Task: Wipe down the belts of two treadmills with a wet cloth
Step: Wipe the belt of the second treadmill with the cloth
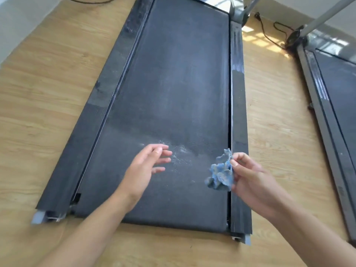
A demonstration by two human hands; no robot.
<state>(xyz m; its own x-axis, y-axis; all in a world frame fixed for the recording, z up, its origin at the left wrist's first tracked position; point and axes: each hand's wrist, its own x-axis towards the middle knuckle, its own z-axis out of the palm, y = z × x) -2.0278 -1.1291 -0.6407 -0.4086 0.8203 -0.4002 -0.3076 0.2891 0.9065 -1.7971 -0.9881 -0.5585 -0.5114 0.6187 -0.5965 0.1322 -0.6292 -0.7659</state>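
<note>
One cloth [220, 173] (blue), two treadmill belts [173, 112], two hands.

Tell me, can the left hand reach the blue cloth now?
Probably yes: the left hand hovers open above the belt, and nothing stands between it and the blue cloth pinched by the right hand.

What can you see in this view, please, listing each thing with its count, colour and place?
treadmill belt: one, black, centre, with a whitish dusty patch near the hands
second treadmill belt: one, black, right edge, partly cut off
side rails: two, dark grey, flanking the centre belt
uprights: two, silver-grey, top right
cables: black, on the floor at top
wooden floor: light brown, all around
cloth: one, blue, crumpled, above the belt's right edge
left hand: open, over the belt
right hand: pinches the cloth
</note>
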